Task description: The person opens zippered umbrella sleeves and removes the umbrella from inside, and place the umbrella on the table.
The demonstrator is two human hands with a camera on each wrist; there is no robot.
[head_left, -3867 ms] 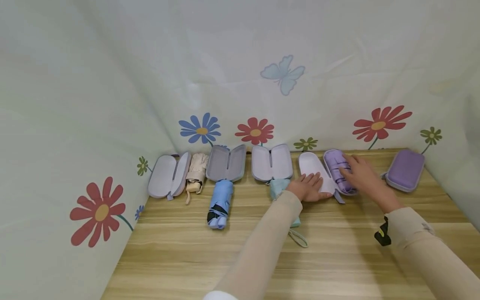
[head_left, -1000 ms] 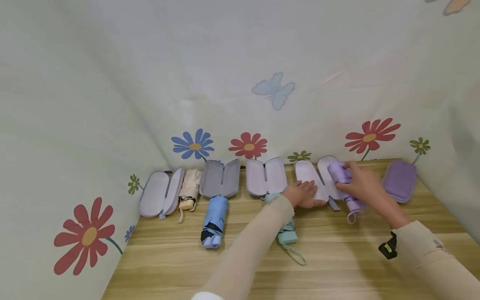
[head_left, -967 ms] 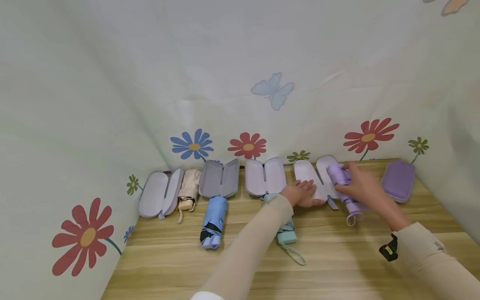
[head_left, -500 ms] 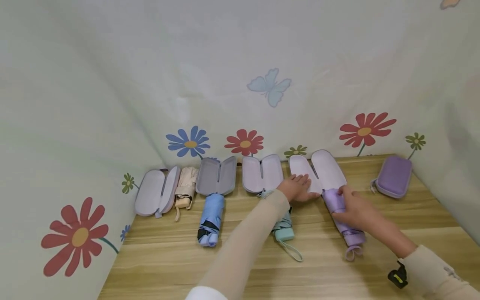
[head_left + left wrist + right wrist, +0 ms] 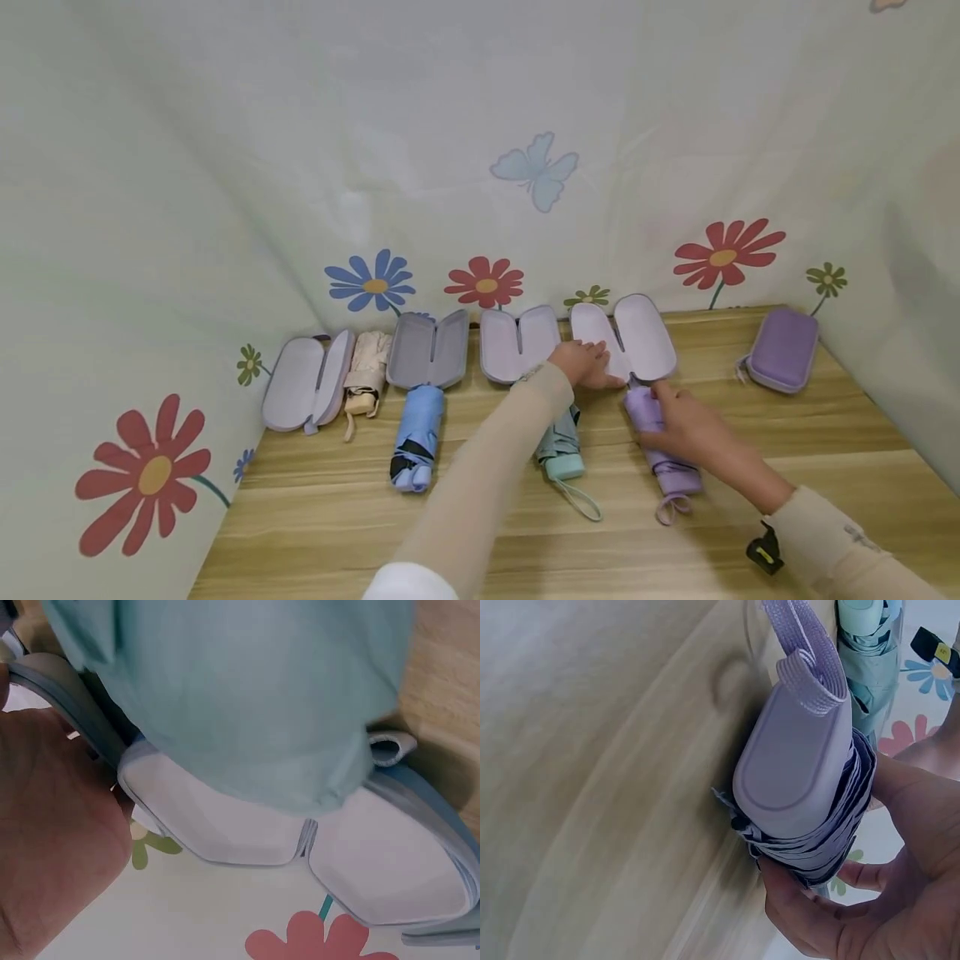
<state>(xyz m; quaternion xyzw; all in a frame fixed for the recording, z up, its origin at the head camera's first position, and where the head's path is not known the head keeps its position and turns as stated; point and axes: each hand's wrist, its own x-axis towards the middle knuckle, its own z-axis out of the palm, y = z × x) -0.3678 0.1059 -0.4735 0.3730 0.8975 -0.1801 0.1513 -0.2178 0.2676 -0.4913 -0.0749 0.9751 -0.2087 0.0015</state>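
My right hand (image 5: 693,429) grips a folded purple umbrella (image 5: 678,477), which lies on the table just in front of an open case with a white lining (image 5: 647,337). In the right wrist view, thumb and fingers curl round the umbrella (image 5: 791,761), its handle end and wrist loop facing the camera. My left hand (image 5: 585,365) rests with extended fingers on the left half of that case. Under the left forearm lies a teal folded umbrella (image 5: 562,442), partly covered by the sleeve; the left wrist view shows its fabric (image 5: 247,697) close up.
Along the wall stand more open cases: a lilac one (image 5: 296,383), a grey one (image 5: 412,350) and a white-lined one (image 5: 498,346). A beige umbrella (image 5: 367,367) and a blue umbrella (image 5: 418,433) lie by them. A closed purple case (image 5: 785,346) sits at the right.
My right hand has lifted the purple umbrella out of the right half of the open case and brought it down onto the table before it. My left hand has stayed on the case.
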